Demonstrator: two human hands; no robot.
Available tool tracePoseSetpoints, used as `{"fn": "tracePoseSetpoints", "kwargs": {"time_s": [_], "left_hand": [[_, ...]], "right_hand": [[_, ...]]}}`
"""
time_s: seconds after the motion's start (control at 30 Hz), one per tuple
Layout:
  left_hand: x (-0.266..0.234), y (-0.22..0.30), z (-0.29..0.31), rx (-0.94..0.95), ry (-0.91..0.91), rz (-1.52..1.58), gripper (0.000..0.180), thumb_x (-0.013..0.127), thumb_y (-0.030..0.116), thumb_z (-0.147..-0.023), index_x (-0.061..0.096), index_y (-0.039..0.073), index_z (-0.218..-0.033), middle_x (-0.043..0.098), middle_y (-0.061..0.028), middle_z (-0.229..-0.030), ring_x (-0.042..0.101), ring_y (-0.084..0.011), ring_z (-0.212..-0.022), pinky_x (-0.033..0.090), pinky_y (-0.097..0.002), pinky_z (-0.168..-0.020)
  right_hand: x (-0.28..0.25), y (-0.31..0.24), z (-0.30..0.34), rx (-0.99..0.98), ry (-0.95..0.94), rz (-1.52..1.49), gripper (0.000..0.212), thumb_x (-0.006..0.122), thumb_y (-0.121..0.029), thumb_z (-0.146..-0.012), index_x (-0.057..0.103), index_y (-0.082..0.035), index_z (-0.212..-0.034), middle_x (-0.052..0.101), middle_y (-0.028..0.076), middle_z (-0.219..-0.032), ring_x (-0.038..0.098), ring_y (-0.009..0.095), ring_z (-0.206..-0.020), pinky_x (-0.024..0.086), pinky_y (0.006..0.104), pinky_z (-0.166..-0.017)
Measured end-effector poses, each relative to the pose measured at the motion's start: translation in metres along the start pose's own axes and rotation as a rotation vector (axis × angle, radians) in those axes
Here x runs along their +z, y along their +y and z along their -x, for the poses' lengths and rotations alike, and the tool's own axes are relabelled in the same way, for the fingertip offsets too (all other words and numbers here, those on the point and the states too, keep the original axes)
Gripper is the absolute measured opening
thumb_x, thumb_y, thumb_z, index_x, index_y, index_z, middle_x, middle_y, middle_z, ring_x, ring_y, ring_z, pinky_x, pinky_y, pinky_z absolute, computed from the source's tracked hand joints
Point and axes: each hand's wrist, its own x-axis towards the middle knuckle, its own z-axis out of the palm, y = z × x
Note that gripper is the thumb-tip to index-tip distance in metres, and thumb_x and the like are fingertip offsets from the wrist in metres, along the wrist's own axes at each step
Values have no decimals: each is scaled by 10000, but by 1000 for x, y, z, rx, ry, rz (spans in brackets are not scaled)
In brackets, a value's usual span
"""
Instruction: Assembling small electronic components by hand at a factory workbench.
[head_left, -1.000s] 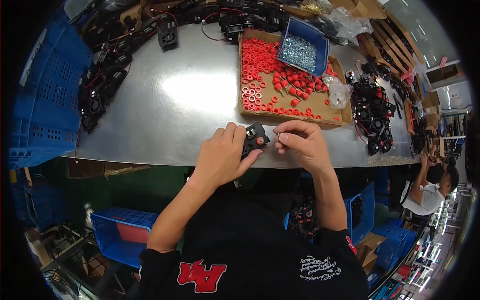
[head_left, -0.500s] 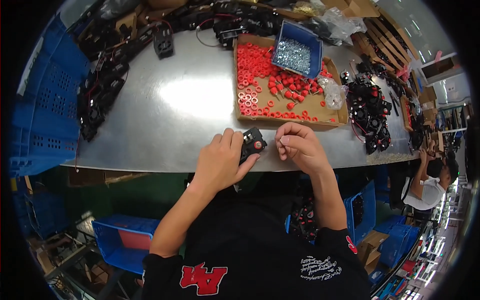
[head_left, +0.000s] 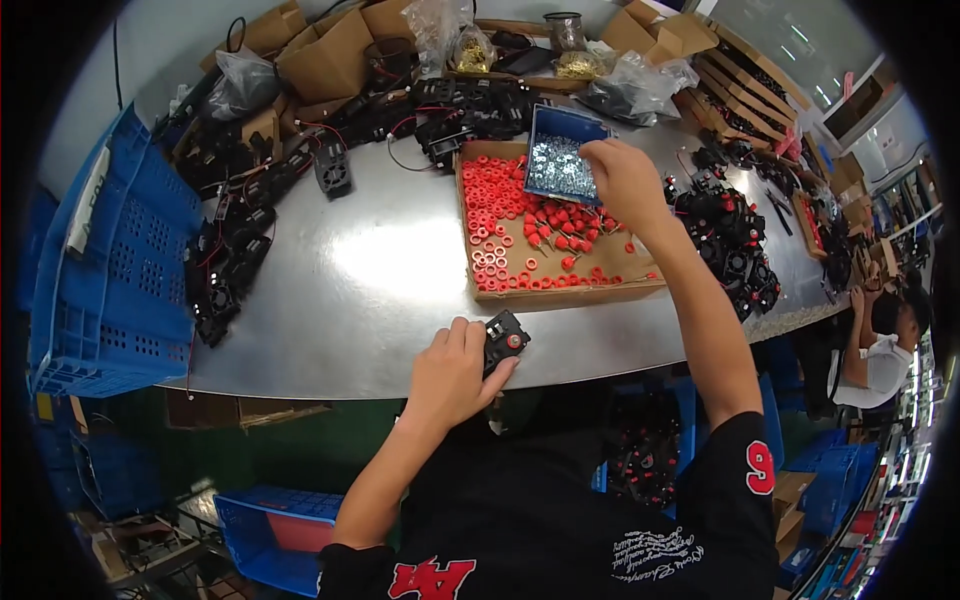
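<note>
My left hand grips a small black plastic housing at the table's front edge. A red ring with a metal centre sits on its upper face. My right hand reaches over the blue bin, its fingers curled down at the bin's right side. The bin holds many small silvery metal parts. Whether anything is between those fingertips is hidden. The bin rests tilted in a shallow cardboard tray, among red rings and red-headed pins.
Black fan units with wires pile up right of the tray; more black units line the table's left and back. A blue crate stands at the left edge. Cardboard boxes lie behind. A person works at the far right.
My right hand has moved from beside the housing up and forward to the blue bin. My left hand still holds the housing. The view has tilted up, showing more of the table's back.
</note>
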Motion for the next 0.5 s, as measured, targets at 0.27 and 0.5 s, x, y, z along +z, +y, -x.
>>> {"fn": "tracePoseSetpoints", "kwargs": {"time_s": [0.27, 0.5], "left_hand": [[1, 0, 4, -11, -11, -4, 539, 696, 441, -867, 553, -12, -1121, 560, -137, -937, 610, -316, -813, 514, -419, -613], [0, 0, 4, -21, -43, 2, 527, 691, 430, -875, 551, -12, -1126, 557, -137, -938, 610, -321, -816, 516, -422, -617]], "right_hand": [[48, 21, -40, -306, -240, 510, 156, 596, -93, -823, 697, -59, -936, 683, 86, -917, 670, 284, -973, 551, 417, -816], [54, 15, -43, -94, -349, 517, 141, 582, -100, -833, 719, -68, -845, 715, 137, -890, 712, 327, -862, 573, 444, -740]]}}
